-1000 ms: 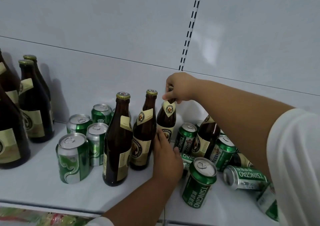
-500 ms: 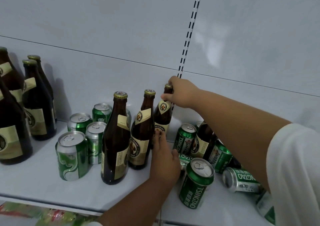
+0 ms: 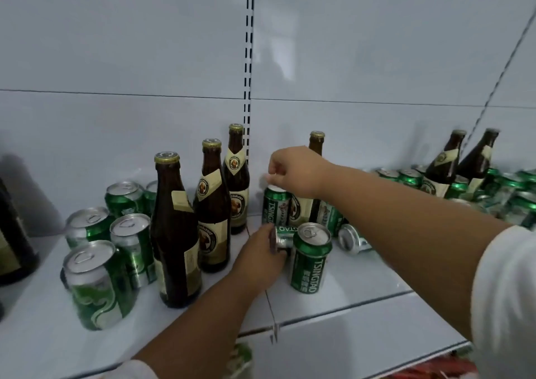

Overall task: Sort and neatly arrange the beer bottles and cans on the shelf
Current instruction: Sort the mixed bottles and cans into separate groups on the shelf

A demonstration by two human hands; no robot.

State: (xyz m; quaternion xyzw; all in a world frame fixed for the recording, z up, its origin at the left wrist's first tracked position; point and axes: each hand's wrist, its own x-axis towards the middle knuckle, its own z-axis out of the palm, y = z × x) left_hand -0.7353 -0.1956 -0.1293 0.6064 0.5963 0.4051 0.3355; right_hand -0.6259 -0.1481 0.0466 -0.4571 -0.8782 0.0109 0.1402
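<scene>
Beer bottles stand upright in a row on the white shelf, green cans around them. My left hand curls its fingers round a can lying on its side. My right hand hovers, fingers curled, just above an upright can; I cannot tell whether it holds anything.
</scene>
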